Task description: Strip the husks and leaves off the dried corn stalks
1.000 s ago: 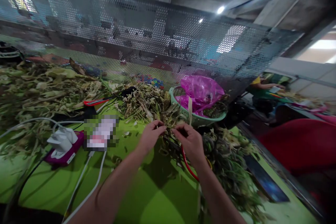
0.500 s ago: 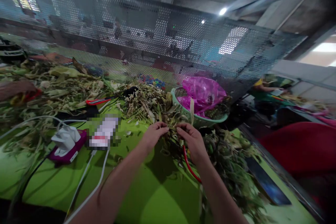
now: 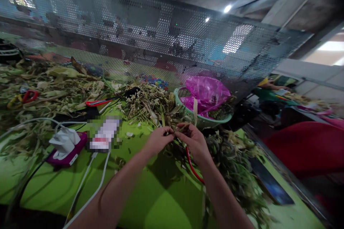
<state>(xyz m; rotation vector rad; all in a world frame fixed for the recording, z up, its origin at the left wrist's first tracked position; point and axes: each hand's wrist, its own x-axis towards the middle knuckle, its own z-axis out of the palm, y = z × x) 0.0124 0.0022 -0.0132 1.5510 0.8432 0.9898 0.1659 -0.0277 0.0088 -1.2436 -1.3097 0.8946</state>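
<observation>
My left hand [image 3: 160, 140] is closed in a pinch on a dry plant stem [image 3: 179, 128], over the green tabletop [image 3: 166, 200]. My right hand [image 3: 194, 141] faces it, thumb and fingers pinched on the same greenery; the fingertips of both hands nearly meet. A curved red handle [image 3: 191, 166], like a scissors loop, shows below my right palm; the rest of it is hidden. Behind my hands lies a heap of dried leaves and stems [image 3: 147, 103]. Longer green stalks [image 3: 236, 171] lie to the right of my right forearm.
A mint-green basket [image 3: 215, 123] holds a pink plastic bag [image 3: 206, 94]. On the left are a purple power strip [image 3: 71, 157], a blurred phone [image 3: 104, 134] with white cables, and red-handled scissors [image 3: 29, 96]. A dark phone [image 3: 271, 182] lies right. Perforated metal screen [image 3: 150, 39] behind.
My hands have drawn closer together, with the right moving slightly left. The other person's hand at the far left has gone from view, and the scissors there lie on the leaves.
</observation>
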